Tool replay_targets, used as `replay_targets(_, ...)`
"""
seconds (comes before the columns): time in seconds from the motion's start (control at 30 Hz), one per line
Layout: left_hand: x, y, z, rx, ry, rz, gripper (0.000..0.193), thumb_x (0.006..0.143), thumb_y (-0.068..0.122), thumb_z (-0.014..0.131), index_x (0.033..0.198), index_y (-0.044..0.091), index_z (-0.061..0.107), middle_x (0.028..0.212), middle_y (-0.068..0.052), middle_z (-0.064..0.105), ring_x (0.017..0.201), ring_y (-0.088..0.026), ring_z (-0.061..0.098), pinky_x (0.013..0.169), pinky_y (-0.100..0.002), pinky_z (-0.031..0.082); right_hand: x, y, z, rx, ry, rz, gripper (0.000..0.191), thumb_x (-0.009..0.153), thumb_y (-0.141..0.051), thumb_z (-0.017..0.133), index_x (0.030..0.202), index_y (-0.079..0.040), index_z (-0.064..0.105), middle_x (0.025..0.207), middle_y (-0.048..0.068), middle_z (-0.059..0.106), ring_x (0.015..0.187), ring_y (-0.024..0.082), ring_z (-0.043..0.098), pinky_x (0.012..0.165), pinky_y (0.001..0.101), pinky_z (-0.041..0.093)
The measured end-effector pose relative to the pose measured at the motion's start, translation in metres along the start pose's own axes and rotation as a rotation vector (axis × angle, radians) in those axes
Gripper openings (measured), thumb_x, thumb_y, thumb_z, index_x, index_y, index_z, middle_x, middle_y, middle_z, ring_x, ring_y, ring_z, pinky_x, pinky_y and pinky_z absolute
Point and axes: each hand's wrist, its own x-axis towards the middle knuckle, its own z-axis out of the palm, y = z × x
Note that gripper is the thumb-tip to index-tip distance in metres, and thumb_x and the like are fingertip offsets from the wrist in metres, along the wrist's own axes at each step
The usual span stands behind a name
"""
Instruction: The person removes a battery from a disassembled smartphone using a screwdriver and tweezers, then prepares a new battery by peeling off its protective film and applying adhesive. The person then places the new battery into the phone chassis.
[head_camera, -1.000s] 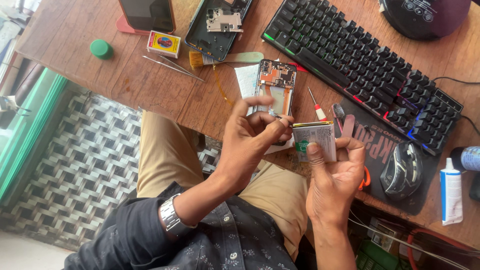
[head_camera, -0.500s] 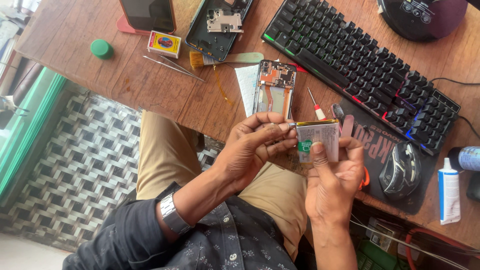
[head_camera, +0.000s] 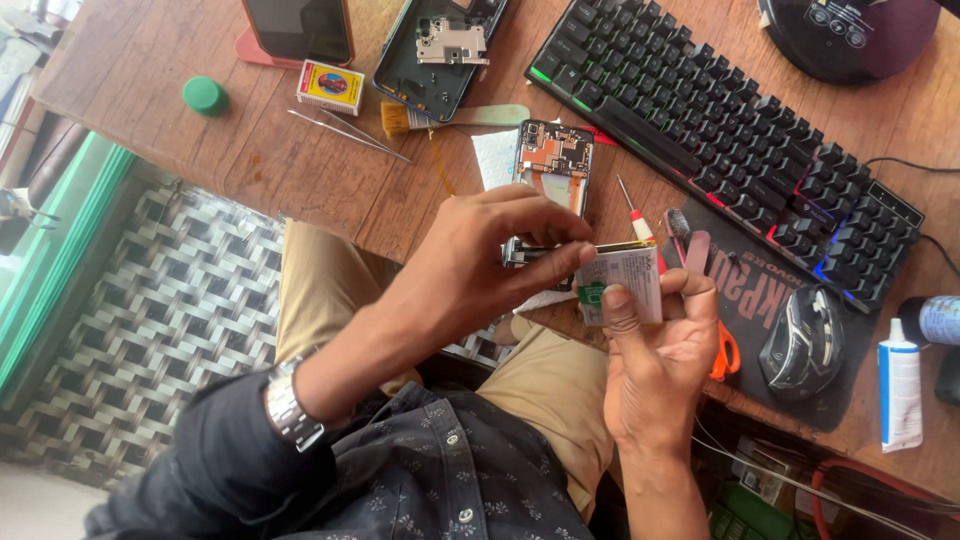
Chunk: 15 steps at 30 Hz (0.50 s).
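The flat silver battery (head_camera: 622, 283) is up in the air, just in front of the open phone (head_camera: 553, 170) that lies on the wooden table (head_camera: 200, 170). The right hand (head_camera: 655, 350) is closed around the battery, thumb on its face and fingers behind. The left hand (head_camera: 480, 265) pinches the battery's top left corner with thumb and fingertip shut tight.

The battery could slip and fall on the open phone, because only fingertips hold it. If the pinch pulls too hard, the thin edge may bend or tear. The small red screwdriver (head_camera: 634, 212), just right of the phone, could roll off if a hand bumps it. The black keyboard (head_camera: 720, 130) sits past the phone, to the right.
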Motion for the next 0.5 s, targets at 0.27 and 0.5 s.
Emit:
replay_targets(0.27,0.017,-0.009,-0.014,0.198,-0.172,0.282,0.016,0.097,0.016,0.072,0.101,0.001,0.072,0.093,-0.012,0.067,0.089,-0.032,0.067,0.078,-0.042,0.055,-0.001,0.001,-0.003,-0.186,-0.02,-0.068,0.037,0.095,0.004,0.078,0.118,-0.007,0.052,0.108,0.004,0.064,0.101,0.01,0.062,0.096,0.0273,0.051)
replay_targets(0.5,0.019,-0.023,-0.014,-0.013,-0.236,0.038,0.019,0.097,0.02,0.071,0.1,0.001,0.073,0.086,-0.009,0.07,0.077,-0.02,0.07,0.072,-0.032,0.055,0.005,0.003,0.001,-0.017,-0.031,0.067,0.036,0.093,0.004,0.074,0.118,-0.006,0.05,0.113,0.008,0.066,0.106,0.014,0.066,0.097,0.0333,0.057)
